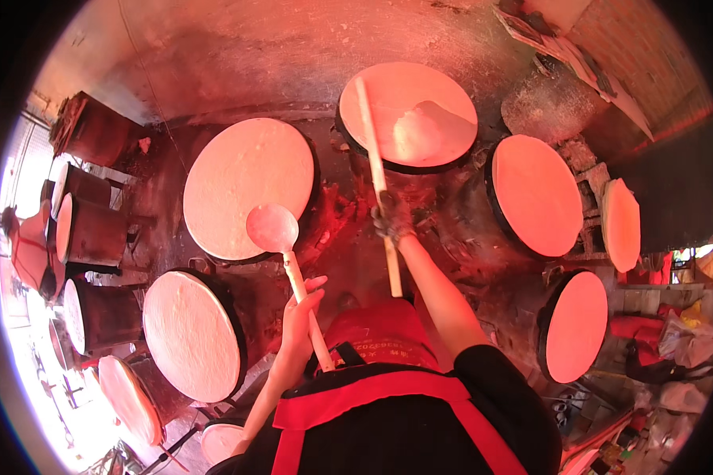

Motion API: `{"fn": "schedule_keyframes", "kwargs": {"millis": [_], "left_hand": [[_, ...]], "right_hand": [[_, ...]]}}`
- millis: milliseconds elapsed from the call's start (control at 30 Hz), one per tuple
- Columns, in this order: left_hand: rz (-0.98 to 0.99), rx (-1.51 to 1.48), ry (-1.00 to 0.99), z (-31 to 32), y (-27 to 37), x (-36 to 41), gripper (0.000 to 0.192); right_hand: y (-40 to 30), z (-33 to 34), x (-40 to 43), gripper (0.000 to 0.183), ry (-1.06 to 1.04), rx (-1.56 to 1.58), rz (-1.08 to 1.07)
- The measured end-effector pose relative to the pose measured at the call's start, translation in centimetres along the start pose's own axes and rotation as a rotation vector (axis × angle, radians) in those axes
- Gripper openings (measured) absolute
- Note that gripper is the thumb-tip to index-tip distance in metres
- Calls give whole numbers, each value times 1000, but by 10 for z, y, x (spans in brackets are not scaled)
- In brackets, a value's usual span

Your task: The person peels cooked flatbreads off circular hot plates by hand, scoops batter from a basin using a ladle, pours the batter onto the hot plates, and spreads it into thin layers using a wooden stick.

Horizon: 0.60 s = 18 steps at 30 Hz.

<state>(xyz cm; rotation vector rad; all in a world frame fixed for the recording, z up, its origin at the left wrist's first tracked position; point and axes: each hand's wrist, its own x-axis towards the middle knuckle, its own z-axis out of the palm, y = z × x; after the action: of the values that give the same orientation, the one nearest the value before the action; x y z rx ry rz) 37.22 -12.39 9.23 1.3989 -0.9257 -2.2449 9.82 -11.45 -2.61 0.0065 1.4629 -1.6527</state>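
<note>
My left hand (300,314) is bare and holds the wooden handle of a round ladle (272,228). The ladle's bowl overlaps the near right edge of a large, pale, round griddle surface (243,184). In my right hand (393,218), which has a dark glove, is a long flat wooden stick (369,130). Its far end lies over the round griddle surface (445,98) straight ahead, where a smooth patch of pale batter (419,133) shows.
More round griddle tops stand at the left (191,335) and right (538,196), with another at far right (576,326). Metal drums (95,228) line the far left near another person (32,249). Plastic bags (689,338) lie at the right edge.
</note>
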Motion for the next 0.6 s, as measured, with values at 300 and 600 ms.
{"fn": "schedule_keyframes", "kwargs": {"millis": [300, 600], "left_hand": [[45, 82, -67, 63, -9, 16, 30], [33, 29, -11, 159, -10, 26, 26]], "right_hand": [[-46, -96, 9, 21, -47, 431, 8], [-62, -210, 17, 28, -231, 80, 119]]}}
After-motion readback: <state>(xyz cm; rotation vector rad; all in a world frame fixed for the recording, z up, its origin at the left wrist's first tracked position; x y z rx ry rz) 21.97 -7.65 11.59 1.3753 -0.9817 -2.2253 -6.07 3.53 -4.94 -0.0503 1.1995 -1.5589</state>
